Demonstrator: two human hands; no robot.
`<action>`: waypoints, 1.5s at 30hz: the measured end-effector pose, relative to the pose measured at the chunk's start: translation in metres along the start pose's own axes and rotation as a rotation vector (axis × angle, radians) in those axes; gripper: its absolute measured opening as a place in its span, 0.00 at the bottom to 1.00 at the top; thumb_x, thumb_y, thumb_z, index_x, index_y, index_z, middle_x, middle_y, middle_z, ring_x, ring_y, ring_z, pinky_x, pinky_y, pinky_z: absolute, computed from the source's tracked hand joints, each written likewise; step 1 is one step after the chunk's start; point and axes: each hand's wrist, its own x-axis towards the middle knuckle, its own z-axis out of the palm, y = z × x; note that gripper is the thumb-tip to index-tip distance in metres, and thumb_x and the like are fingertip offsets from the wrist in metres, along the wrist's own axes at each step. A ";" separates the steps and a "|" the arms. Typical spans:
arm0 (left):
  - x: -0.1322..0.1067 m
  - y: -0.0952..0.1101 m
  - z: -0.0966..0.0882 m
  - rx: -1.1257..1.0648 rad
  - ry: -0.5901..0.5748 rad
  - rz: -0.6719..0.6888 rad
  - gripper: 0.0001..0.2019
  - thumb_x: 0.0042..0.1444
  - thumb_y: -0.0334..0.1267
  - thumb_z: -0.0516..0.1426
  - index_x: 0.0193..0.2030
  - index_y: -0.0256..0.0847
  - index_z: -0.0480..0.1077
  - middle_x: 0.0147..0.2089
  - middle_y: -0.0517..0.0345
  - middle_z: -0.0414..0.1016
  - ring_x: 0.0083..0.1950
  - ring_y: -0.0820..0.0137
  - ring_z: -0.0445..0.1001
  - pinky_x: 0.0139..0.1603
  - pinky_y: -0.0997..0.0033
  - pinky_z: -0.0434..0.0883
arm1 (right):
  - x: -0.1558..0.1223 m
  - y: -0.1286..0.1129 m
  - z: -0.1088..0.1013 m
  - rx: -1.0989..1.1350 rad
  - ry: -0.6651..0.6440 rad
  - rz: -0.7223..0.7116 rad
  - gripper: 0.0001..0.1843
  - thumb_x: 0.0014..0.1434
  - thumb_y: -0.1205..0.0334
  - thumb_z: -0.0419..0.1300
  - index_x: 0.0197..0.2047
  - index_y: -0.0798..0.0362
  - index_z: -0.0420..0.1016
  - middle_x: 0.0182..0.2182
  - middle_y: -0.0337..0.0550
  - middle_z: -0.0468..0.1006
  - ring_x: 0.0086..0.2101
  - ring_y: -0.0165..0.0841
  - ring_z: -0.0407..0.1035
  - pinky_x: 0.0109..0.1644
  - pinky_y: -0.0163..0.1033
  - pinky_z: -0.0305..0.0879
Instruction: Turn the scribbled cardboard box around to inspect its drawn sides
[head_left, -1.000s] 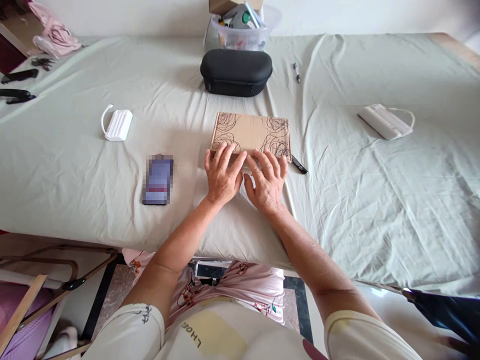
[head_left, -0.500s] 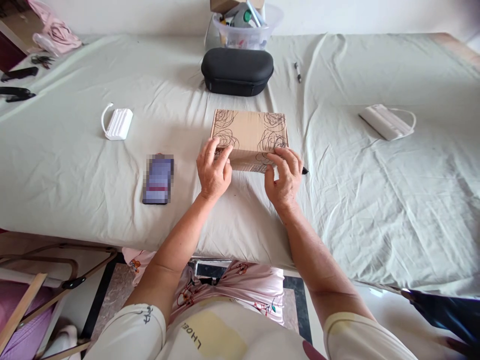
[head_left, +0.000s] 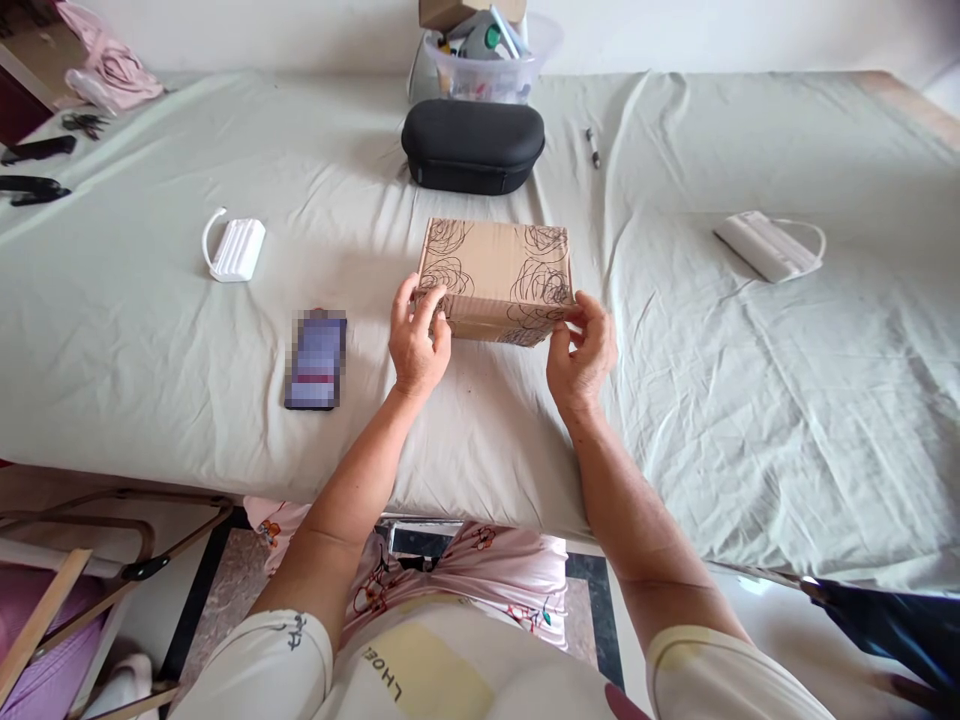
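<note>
A closed cardboard box (head_left: 495,262) with black scribbled loops at its corners rests on the cloth-covered table in front of me. My left hand (head_left: 420,345) grips its front left corner, fingertips on the top edge and thumb near the front face. At the front right corner, my right hand (head_left: 583,350) is closed, with the thumb low by the front face and the fingers at the side edge. The box's underside and far side are hidden.
Behind the box lies a black zip case (head_left: 474,148), with a filled plastic tub (head_left: 487,75) beyond it. A phone (head_left: 316,360) and a white power bank (head_left: 238,249) are at left. Another white power bank (head_left: 769,246) lies right; a pen (head_left: 592,147) lies farther back.
My right hand has slid outward from the box's top front edge to its right corner. My left hand has shifted slightly left. A dark tip beside my right hand is no longer visible.
</note>
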 end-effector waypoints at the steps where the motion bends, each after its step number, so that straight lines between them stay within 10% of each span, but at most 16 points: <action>1: 0.000 0.000 0.000 -0.008 -0.004 -0.009 0.20 0.75 0.46 0.49 0.60 0.42 0.77 0.73 0.40 0.69 0.76 0.57 0.70 0.78 0.55 0.68 | 0.000 0.001 0.001 0.005 -0.010 0.025 0.23 0.68 0.60 0.53 0.65 0.46 0.70 0.50 0.49 0.80 0.48 0.38 0.78 0.46 0.46 0.79; 14: 0.002 -0.009 0.000 0.012 0.033 -0.061 0.16 0.74 0.42 0.51 0.59 0.43 0.77 0.72 0.43 0.69 0.76 0.59 0.69 0.78 0.56 0.68 | 0.000 0.017 0.009 -0.092 -0.338 0.162 0.11 0.59 0.58 0.61 0.45 0.48 0.74 0.37 0.47 0.81 0.39 0.42 0.74 0.51 0.53 0.75; 21: 0.003 -0.013 -0.002 -0.070 0.044 -0.094 0.14 0.72 0.41 0.53 0.59 0.44 0.76 0.72 0.42 0.69 0.75 0.57 0.69 0.74 0.56 0.71 | 0.002 0.015 0.010 0.090 -0.249 0.200 0.15 0.59 0.57 0.61 0.51 0.46 0.77 0.37 0.41 0.82 0.36 0.38 0.77 0.47 0.51 0.78; 30: -0.004 0.005 0.002 -0.271 0.068 -0.180 0.16 0.74 0.52 0.53 0.55 0.45 0.73 0.61 0.43 0.71 0.63 0.59 0.73 0.43 0.69 0.79 | 0.013 0.012 -0.003 0.283 0.104 0.048 0.13 0.69 0.48 0.63 0.50 0.45 0.76 0.40 0.40 0.75 0.40 0.33 0.76 0.49 0.45 0.79; 36: -0.005 0.009 0.002 -0.246 0.091 -0.212 0.30 0.73 0.67 0.46 0.53 0.41 0.73 0.51 0.45 0.74 0.49 0.64 0.76 0.50 0.64 0.77 | 0.016 0.003 -0.003 0.452 0.249 -0.051 0.14 0.69 0.46 0.64 0.52 0.42 0.73 0.38 0.37 0.72 0.33 0.30 0.74 0.40 0.43 0.79; 45: -0.005 0.012 0.001 -0.193 0.066 -0.168 0.31 0.73 0.68 0.45 0.51 0.42 0.73 0.51 0.44 0.75 0.55 0.61 0.75 0.57 0.61 0.76 | 0.015 0.009 0.001 0.531 0.141 -0.037 0.19 0.70 0.42 0.62 0.60 0.38 0.72 0.46 0.42 0.75 0.43 0.35 0.78 0.39 0.43 0.79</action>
